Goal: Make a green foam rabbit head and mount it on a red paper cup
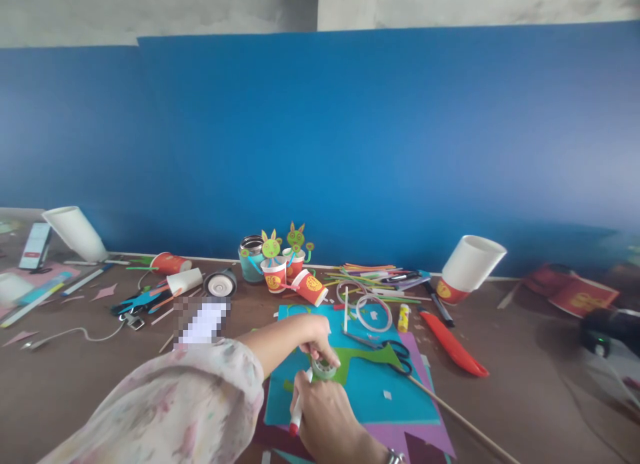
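Note:
My left hand (313, 341) reaches in from the left in a floral sleeve, its fingers pinched on a small roll of tape (324, 369) that rests on a green paper shape (370, 357). Just below, my right hand (325, 417) is closed round a white marker with a red cap (297, 414), its tip against the roll. Both hands work over a blue paper sheet (370, 391) lying on purple paper (425, 434). Black-handled scissors (395, 352) lie on the green shape to the right.
Decorated red paper cups (293, 277) with green bunny cut-outs stand behind the sheet. Coloured strips (370, 272), a glue stick (403, 317), an orange knife case (453, 347), a tilted white cup (470, 264), a long wooden stick (465, 421), a phone (36, 245) and a tape reel (220, 284) lie about. A blue wall stands behind.

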Demonstrator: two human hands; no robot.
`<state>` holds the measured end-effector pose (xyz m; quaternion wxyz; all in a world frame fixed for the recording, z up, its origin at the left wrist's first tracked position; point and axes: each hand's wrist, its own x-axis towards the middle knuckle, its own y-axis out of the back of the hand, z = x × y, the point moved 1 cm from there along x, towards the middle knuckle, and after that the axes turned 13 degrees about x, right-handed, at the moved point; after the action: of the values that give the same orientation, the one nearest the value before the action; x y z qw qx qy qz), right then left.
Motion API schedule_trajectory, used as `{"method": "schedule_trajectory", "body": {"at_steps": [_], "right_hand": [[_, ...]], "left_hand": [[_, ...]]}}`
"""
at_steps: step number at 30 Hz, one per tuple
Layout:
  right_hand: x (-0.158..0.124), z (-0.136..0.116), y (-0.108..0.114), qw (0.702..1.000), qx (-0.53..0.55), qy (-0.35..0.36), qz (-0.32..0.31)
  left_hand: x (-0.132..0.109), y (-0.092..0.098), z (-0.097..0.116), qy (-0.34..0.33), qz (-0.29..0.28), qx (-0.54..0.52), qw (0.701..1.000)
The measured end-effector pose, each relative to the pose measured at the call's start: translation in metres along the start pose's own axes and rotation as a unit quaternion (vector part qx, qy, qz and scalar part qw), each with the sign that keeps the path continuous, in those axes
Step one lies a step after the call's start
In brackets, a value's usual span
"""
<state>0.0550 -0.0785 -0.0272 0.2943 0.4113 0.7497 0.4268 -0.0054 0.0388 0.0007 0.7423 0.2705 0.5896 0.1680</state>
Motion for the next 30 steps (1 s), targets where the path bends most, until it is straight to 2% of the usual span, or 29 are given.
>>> {"method": "schedule_trajectory", "body": {"at_steps": [5,12,20,25,30], "right_hand": [[-0.006,0.002,0.003,1.000,0.004,0.005,-0.015],[-0.014,0.013,0.013,0.996,0.047,0.026,-0.074],[-0.021,0.038,0.016,0.992,0.052,0.102,-0.057],[-0.024,0.054,0.013,0.990,0.048,0.123,-0.044],[-0.029,0.058,0.026,0.985,0.083,0.139,-0.051]], "left_hand": [[0.001,0.000,-0.001,-0.001,-0.004,0.005,1.000],[-0.001,0.001,0.000,-0.008,-0.003,0.008,1.000],[-0.014,0.004,0.004,-0.009,0.000,0.011,1.000],[-0.015,0.004,0.004,-0.009,0.002,0.013,1.000],[-0.014,0.004,0.003,-0.010,0.004,0.008,1.000]]}}
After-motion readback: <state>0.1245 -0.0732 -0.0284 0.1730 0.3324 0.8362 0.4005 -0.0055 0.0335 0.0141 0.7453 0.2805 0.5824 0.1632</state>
